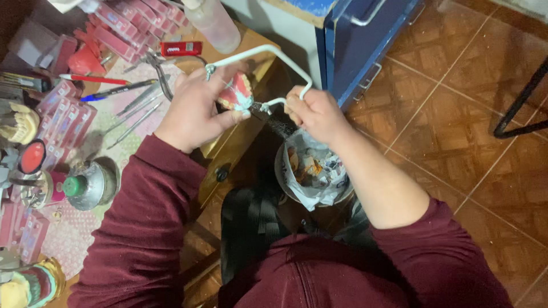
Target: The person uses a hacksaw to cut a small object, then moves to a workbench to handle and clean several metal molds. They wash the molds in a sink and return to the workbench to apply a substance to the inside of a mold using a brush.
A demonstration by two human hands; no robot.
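My left hand (197,108) grips a pink denture model with white teeth (238,92) at the edge of the wooden bench (231,142). My right hand (317,111) holds the handle end of a white-framed hand saw (268,54). The saw's frame arches over the denture model, and its thin blade meets the model near my left thumb. Both hands are above a waste bin (317,168) lined with a white bag and holding scraps. Dark red sleeves cover both arms.
The bench at left carries pink trays of teeth (63,114), pens, metal hand tools (140,105), pliers, a metal burner (91,182), a plaster cast (20,122) and a clear bottle (217,23). A blue metal cabinet (365,45) stands behind. Brown floor tiles lie at right.
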